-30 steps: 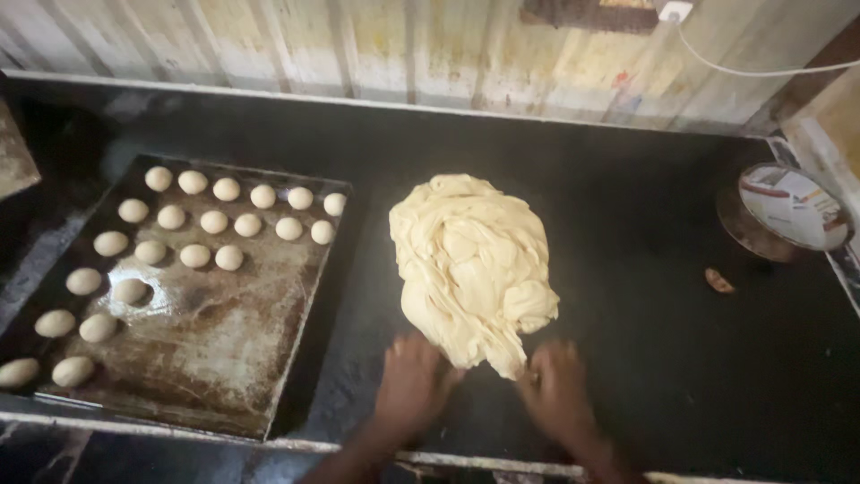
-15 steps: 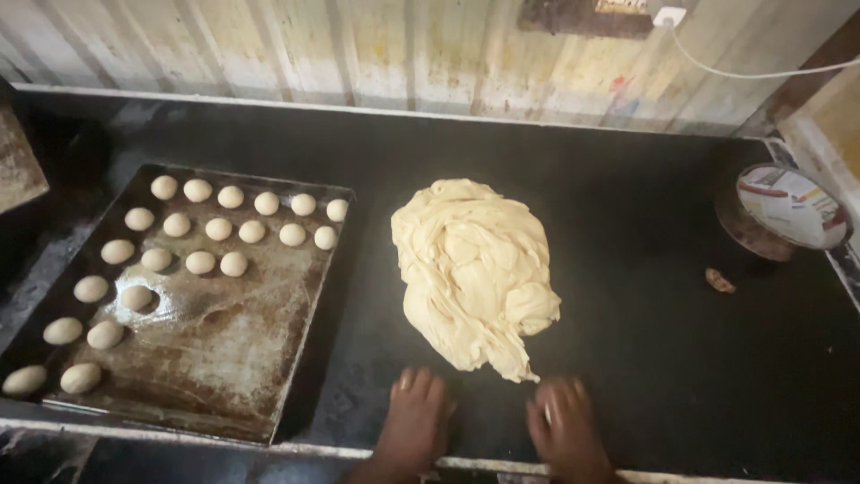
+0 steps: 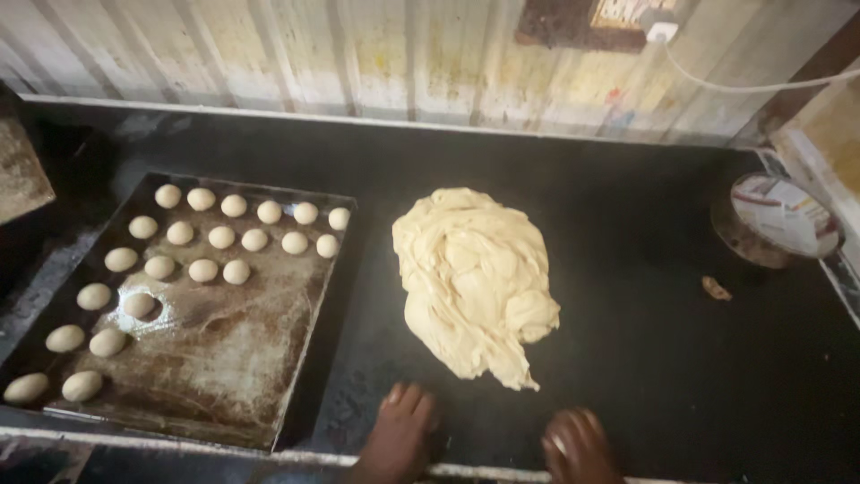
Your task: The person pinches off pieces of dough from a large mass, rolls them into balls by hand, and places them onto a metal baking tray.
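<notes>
1. Dough (image 3: 475, 278): one large pale folded mass lying mid-table (image 3: 627, 215), just right of the tray (image 3: 224, 358). Long axis runs from the far wall toward the person; narrow tail end points at the near edge, slightly right.
2. Left hand (image 3: 399, 435): flat on the table near the front edge, fingers spread, holding nothing, apart from the dough.
3. Right hand (image 3: 578, 444): blurred, at the front edge below the dough's tail; fingers loosely curled, nothing held.
4. Versus one second ago: both hands were against the dough's near end; now withdrawn, dough untouched.
5. Tray holds rows of small dough balls (image 3: 242, 237). Round lidded tub (image 3: 779, 220) far right.
</notes>
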